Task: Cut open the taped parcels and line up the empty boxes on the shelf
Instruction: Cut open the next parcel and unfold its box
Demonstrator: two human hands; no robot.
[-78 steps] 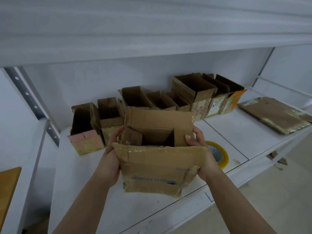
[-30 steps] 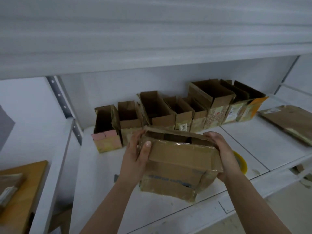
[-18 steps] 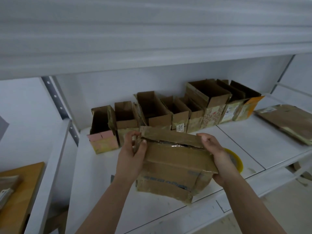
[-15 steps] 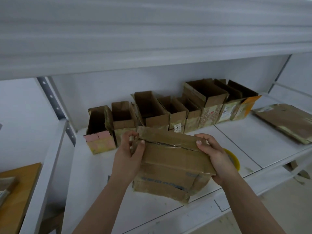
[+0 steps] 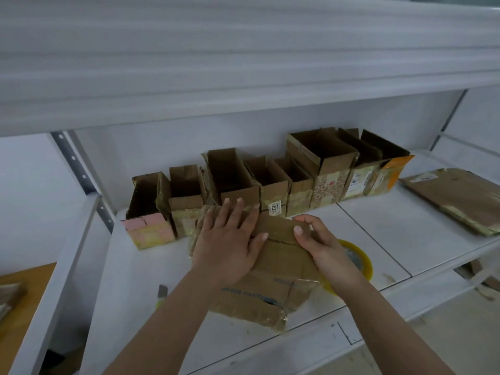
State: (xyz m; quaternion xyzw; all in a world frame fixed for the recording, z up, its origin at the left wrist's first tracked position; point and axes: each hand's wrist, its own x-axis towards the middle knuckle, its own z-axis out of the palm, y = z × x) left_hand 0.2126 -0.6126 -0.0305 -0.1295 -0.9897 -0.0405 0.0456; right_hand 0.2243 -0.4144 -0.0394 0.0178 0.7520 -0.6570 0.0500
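A: Where is the box just now?

B: I have the cardboard box (image 5: 273,269) on the white shelf (image 5: 378,228), near its front edge, just in front of the row of opened boxes (image 5: 270,180) along the back wall. My left hand (image 5: 227,244) lies flat on the top flap, its fingers (image 5: 238,209) straight and slightly spread, pressing down. My right hand (image 5: 322,244) grips the right end of that flap, fingers curled over its edge.

A: Why hold it that way?

B: As I judge it, the flat palm pins the flaps and steadies the box, while the right hand guides the loose flap.

A: And how does it lie?

B: Its long axis runs roughly left to right along the shelf, slightly skewed, with the printed side towards me and the top tipped away, towards the row.

A: Anything close by?

B: A yellow tape roll (image 5: 354,259) sits just right of the box, partly under my right wrist. A small cutter (image 5: 161,293) seems to lie left of my left forearm. A flattened parcel (image 5: 457,196) rests well apart, far right.
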